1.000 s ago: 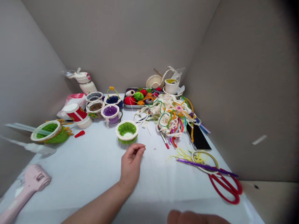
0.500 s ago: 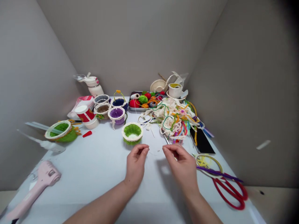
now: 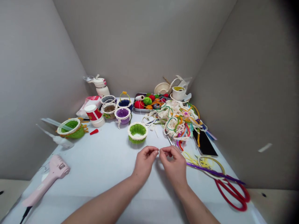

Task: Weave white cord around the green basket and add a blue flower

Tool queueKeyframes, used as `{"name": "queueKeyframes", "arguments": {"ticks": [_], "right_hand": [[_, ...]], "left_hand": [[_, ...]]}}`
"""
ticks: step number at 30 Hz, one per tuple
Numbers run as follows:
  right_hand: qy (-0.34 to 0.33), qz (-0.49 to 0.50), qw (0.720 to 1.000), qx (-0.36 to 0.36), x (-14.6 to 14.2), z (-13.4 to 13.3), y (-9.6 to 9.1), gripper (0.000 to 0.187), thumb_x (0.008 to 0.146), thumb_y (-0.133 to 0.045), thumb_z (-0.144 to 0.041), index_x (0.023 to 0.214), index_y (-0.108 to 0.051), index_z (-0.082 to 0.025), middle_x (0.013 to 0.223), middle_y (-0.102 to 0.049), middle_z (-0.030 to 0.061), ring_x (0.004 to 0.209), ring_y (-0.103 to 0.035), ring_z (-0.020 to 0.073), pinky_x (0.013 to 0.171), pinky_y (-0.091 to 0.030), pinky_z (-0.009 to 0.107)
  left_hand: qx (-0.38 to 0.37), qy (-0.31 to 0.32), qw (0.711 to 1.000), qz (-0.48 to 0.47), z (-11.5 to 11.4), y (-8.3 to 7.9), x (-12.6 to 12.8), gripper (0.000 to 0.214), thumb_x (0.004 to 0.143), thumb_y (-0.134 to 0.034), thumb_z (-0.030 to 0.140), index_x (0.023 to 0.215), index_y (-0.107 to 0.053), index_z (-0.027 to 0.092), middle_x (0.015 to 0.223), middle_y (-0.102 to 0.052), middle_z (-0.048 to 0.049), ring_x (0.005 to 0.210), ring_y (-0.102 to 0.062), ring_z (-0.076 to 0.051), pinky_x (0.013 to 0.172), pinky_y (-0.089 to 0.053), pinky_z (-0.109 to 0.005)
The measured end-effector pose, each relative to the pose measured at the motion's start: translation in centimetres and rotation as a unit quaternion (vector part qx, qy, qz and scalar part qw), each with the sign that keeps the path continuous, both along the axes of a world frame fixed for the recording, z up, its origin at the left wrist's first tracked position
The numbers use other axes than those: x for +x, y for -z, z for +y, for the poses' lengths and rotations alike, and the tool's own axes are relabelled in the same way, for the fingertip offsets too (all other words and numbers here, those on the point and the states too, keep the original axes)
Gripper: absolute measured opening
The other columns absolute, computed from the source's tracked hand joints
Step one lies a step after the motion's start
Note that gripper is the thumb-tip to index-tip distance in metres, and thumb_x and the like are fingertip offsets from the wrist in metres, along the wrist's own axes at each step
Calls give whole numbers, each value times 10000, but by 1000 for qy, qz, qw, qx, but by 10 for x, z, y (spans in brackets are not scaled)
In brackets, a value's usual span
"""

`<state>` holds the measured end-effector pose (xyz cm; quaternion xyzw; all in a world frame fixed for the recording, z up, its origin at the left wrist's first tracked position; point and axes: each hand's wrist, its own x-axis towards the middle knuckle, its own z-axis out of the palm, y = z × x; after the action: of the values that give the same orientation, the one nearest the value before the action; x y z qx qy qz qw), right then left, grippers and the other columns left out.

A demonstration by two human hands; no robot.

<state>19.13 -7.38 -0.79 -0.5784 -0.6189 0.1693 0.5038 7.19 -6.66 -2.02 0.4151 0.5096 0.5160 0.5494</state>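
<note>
Head view: the left hand (image 3: 144, 163) and right hand (image 3: 174, 163) have drawn together over the last half second; fingertips now nearly meet, on the near side of the green basket (image 3: 137, 133). Both are pinched narrow; what they grip, if anything, cannot be told. Spacing judged suitable for fine two-handed work. Basket stands upright on the surface (image 3: 100, 171), just beyond the left hand. Open room lies to its near left, toward the glue gun (image 3: 52, 174); right of it, the yarn pile (image 3: 176, 115) limits movement.
</note>
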Motion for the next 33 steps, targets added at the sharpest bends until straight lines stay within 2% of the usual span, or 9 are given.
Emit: {"name": "queueKeyframes", "arguments": {"ticks": [4, 7, 19, 33], "right_hand": [[7, -57, 996, 67, -3, 0, 1, 142, 830, -603, -200, 692, -570, -194, 650, -520, -16, 671, -490, 157, 658, -388, 298], [13, -88, 992, 87, -4, 0, 2, 142, 830, -607, -181, 697, -559, -193, 652, -517, -15, 681, -482, 161, 676, -377, 310], [17, -109, 986, 126, -5, 3, 6, 151, 826, -613, -133, 705, -545, -192, 648, -508, -14, 688, -471, 166, 677, -352, 325], [15, -120, 984, 128, -5, 1, 6, 150, 825, -617, -133, 710, -544, -197, 655, -530, -10, 694, -476, 170, 683, -349, 332]], "left_hand": [[1, -3, 1000, -10, 0, -1, 1, 127, 727, -676, 271, 792, -689, 162, 790, -701, -31, 778, -622, -170, 766, -485, -285], [0, -3, 1000, -7, 0, -1, 1, 122, 727, -668, 265, 789, -691, 163, 784, -703, -30, 768, -623, -168, 761, -485, -285], [-2, 3, 1000, -6, 0, 0, 0, 133, 725, -668, 273, 792, -698, 163, 786, -708, -24, 774, -628, -166, 766, -486, -276], [-10, 0, 1000, -5, -1, 0, 1, 140, 726, -668, 277, 794, -705, 161, 798, -713, -27, 779, -625, -166, 774, -485, -275]]}}
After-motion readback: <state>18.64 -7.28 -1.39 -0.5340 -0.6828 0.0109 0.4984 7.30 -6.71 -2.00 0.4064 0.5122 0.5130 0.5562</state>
